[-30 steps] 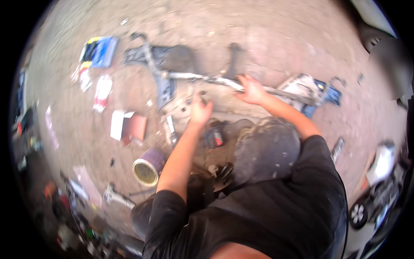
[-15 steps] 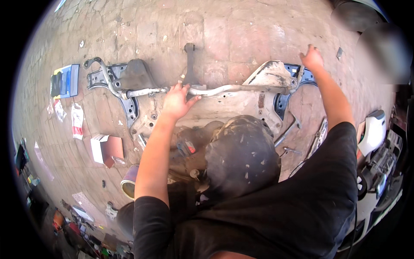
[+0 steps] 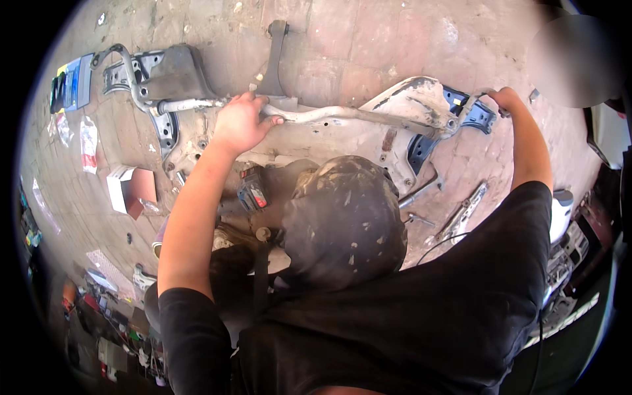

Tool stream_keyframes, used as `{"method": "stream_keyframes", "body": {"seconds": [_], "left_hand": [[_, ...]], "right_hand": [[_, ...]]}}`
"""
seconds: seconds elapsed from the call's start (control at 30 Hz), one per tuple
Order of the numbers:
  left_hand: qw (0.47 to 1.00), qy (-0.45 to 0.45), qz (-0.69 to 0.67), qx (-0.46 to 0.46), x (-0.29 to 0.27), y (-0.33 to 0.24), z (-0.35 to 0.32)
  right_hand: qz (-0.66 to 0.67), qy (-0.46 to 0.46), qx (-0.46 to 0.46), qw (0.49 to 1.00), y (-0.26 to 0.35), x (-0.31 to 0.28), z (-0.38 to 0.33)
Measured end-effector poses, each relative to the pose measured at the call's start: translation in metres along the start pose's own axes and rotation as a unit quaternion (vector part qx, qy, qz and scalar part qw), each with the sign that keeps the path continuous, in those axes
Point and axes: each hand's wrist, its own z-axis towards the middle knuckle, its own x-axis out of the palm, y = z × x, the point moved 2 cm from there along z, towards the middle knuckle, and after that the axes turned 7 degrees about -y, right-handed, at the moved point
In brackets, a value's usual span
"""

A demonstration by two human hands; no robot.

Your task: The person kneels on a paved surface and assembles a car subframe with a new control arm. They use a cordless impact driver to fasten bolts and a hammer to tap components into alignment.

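A worn, pale car subframe (image 3: 359, 135) lies on the ground before me, with a curved stabilizer bar (image 3: 322, 113) running along its length. My left hand (image 3: 242, 124) is closed over the bar left of the middle, its thumb pointing right. At the bar's far right end my right hand (image 3: 507, 101) is closed round the tip; the fingers' undersides are hidden. Beneath that end sits a dark blue control arm (image 3: 477, 117), and a similar control arm (image 3: 166, 130) shows at the left. A dark link arm (image 3: 275, 56) projects from the far side.
A cordless power tool (image 3: 251, 191) with a red mark lies by my knee. Right of the knee are a hammer (image 3: 421, 191) and a pale metal part (image 3: 469, 210). An open carton (image 3: 135, 187), plastic wrappers (image 3: 89, 145) and a blue box (image 3: 72, 84) lie at left.
My right hand has come down from above the bar's right end and closed round it. The left hand stays on the bar. The view has shifted, with the subframe now higher up.
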Motion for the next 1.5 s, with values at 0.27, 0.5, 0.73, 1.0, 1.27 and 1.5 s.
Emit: {"method": "stream_keyframes", "body": {"seconds": [0.27,0.5,0.73,1.0,1.27,1.5], "left_hand": [[1.000,0.001,-0.005,-0.005,-0.002,-0.003,-0.001],[1.000,-0.015,0.015,0.020,0.005,0.001,-0.003],[0.999,-0.011,0.022,0.020,0.006,0.001,-0.002],[1.000,-0.003,0.022,0.004,0.006,-0.002,-0.003],[0.999,-0.001,0.052,0.006,0.007,-0.007,-0.006],[0.999,-0.013,0.051,0.001,0.016,-0.005,-0.009]], "right_hand": [[0.159,-0.010,-0.021,0.987,-0.027,0.016,0.018],[0.095,-0.131,-0.071,0.984,-0.034,0.019,0.011],[0.098,-0.160,-0.078,0.979,-0.043,0.021,0.015],[0.063,-0.215,-0.112,0.968,-0.051,0.021,0.019],[0.030,-0.253,-0.131,0.958,-0.055,0.021,0.011],[0.035,-0.227,-0.105,0.968,-0.056,0.016,-0.006]]}}
